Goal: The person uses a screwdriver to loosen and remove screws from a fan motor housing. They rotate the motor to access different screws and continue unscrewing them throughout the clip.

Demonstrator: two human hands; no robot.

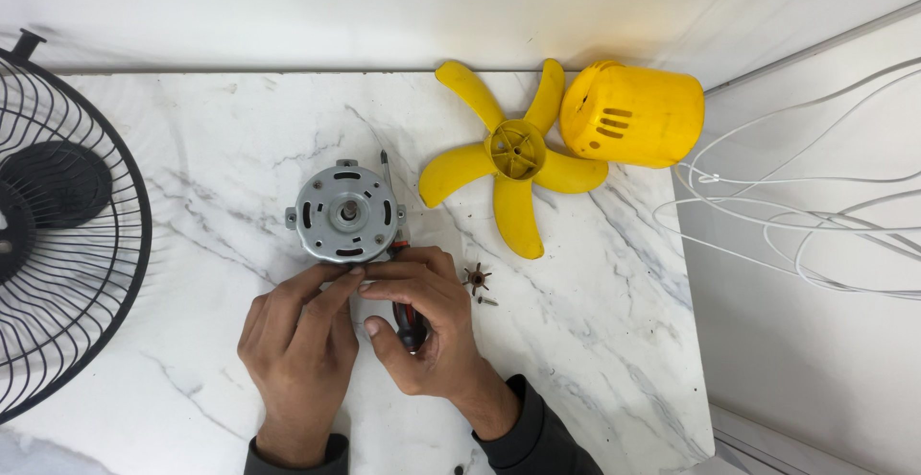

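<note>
The round grey metal fan motor (346,212) lies on the white marbled surface (576,341), touching the fingertips of both hands. The left hand (299,341) pinches at its near rim; the right hand (422,317) grips a black-and-red-handled screwdriver (411,324). Small screws (486,299) just right of the fingers could roll off.

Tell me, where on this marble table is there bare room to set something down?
Bare marble lies between the fan guard and the motor, and below the yellow blade toward the table edge. It is crowded around the motor, where the left hand and right hand meet.
</note>
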